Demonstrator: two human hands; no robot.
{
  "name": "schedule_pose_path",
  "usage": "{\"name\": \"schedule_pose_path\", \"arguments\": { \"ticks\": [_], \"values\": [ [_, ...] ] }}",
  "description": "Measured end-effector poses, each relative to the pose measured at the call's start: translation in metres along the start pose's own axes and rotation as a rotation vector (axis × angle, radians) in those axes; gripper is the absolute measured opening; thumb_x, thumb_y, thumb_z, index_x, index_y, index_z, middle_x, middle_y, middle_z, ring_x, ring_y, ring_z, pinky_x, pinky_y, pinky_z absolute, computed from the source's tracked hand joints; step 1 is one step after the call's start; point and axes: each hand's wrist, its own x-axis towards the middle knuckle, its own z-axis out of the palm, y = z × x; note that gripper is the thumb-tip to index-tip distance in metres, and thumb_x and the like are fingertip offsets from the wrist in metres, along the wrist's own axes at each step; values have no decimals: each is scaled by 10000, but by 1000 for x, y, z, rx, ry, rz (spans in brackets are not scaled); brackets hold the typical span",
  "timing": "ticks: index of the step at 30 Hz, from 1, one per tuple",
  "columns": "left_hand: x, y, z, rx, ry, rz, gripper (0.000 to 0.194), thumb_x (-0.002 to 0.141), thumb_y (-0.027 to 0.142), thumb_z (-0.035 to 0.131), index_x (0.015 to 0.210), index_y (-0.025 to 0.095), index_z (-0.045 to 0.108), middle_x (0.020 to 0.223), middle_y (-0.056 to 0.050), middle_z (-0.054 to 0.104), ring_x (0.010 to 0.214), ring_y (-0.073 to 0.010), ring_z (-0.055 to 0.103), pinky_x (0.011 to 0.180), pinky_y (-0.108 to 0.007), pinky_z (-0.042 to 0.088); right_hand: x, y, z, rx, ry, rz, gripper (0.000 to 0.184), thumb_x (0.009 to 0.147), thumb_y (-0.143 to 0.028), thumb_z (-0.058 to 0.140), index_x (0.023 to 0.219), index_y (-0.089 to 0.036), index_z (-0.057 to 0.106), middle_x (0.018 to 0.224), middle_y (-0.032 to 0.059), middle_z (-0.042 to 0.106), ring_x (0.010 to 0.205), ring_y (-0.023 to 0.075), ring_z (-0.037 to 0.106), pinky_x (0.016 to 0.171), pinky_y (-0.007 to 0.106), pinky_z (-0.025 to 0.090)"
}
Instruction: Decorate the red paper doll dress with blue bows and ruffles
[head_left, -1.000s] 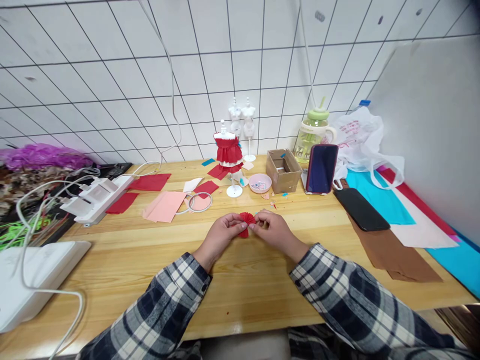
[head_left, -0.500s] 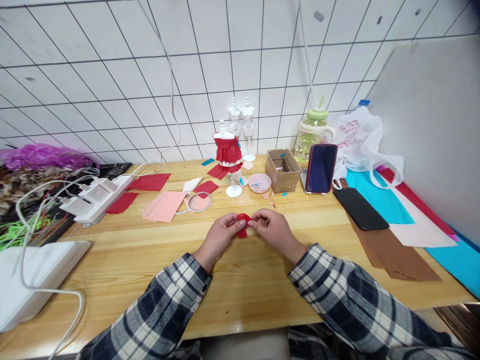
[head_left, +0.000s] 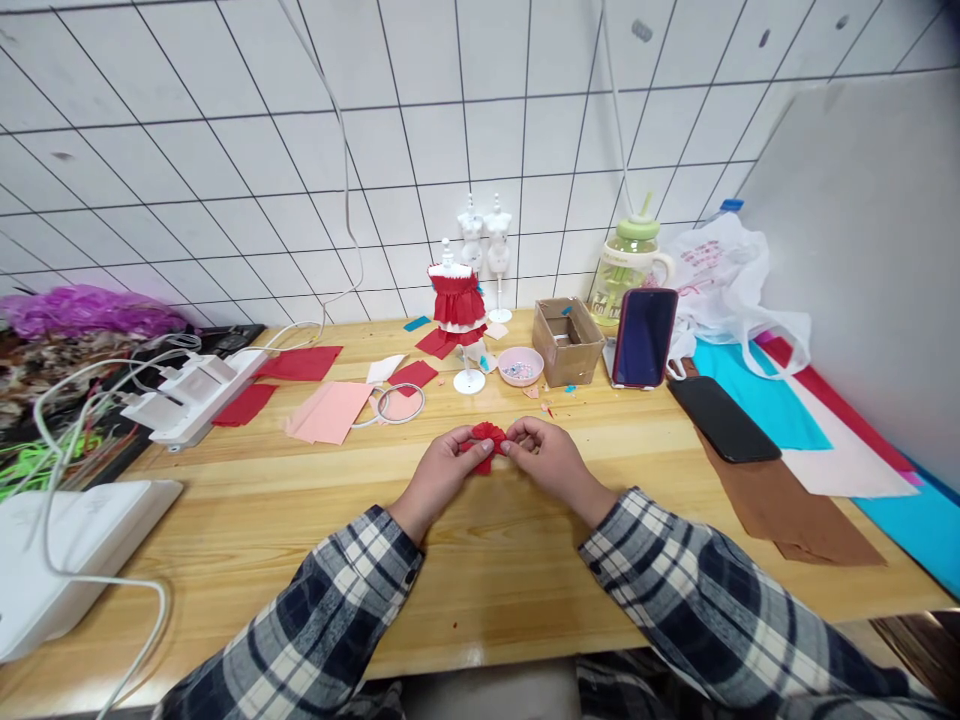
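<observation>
A small piece of red crepe paper (head_left: pixel 489 433), gathered into a pleated fan, is held just above the wooden table. My left hand (head_left: pixel 444 468) pinches its left side between thumb and fingers. On the other side, my right hand (head_left: pixel 551 458) grips its right edge with thumb and forefinger. Beyond my hands stands a miniature dress form (head_left: pixel 448 256) on a white base, wearing a ruffled red dress (head_left: pixel 459 303) with a white band. A pink dish (head_left: pixel 520 367) of small beads or sequins sits to its right.
Behind are two bare white dress forms (head_left: pixel 498 245). A cardboard box (head_left: pixel 568 345), a propped phone (head_left: pixel 643 338) and a green-lidded bottle (head_left: pixel 630 255) stand right. Pink paper (head_left: pixel 330 411) and silvery rings (head_left: pixel 401 403) lie left, near a power strip (head_left: pixel 187 410). Brown paper (head_left: pixel 772 510) lies at right.
The red crepe paper's pleated top is spread wider and shows more between my fingers. Both hands keep their pinch in nearly the same place.
</observation>
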Motion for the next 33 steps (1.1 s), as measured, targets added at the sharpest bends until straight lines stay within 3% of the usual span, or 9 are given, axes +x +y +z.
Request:
{"name": "schedule_pose_path", "arguments": {
  "ticks": [5,14,18,22,26,30,33],
  "values": [
    [-1,0,1,67,40,10,265,686,356,773,811,128,720,743,-39,682,638,-113,554,622,-230,420,-1,-1,0,-77,-12,-50,125,764,-311,624,803,-193,638,695,-11,634,594,117,547,573,247,437],
    [3,-3,-1,-192,54,-33,244,681,340,772,810,144,707,807,-42,688,715,-130,587,689,-240,451,-2,-1,4,-102,-84,-36,99,765,-295,624,803,-203,625,705,-18,646,576,110,562,562,242,433],
    [3,-2,-1,-111,15,-39,261,675,357,776,787,131,710,747,-44,666,654,-124,553,622,-229,431,-2,0,4,-77,-22,-64,167,774,-337,616,875,-204,624,769,-7,653,578,108,548,555,240,443],
    [3,-3,-3,-20,-5,-35,264,701,376,755,789,129,718,729,-41,654,633,-114,527,603,-222,413,-2,2,5,-80,25,-63,117,764,-306,617,823,-206,630,692,-17,631,576,112,535,557,233,432],
    [4,-4,-2,2,32,-24,263,699,372,756,801,133,713,744,-40,660,637,-115,527,606,-226,406,0,3,4,-150,13,-82,113,765,-316,618,758,-203,624,688,-12,619,574,109,516,542,228,405],
    [3,-4,-1,31,49,-33,294,670,385,772,802,132,704,717,-31,660,594,-107,518,572,-227,384,1,2,3,-161,38,-88,149,747,-298,634,863,-205,626,796,-4,649,573,100,511,552,231,411],
    [3,-4,-1,40,55,-27,304,664,394,773,789,130,692,690,-23,649,573,-102,511,556,-225,376,1,3,4,-149,45,-104,101,755,-278,618,818,-200,634,760,-2,642,576,104,508,562,234,417]
  ]
}}
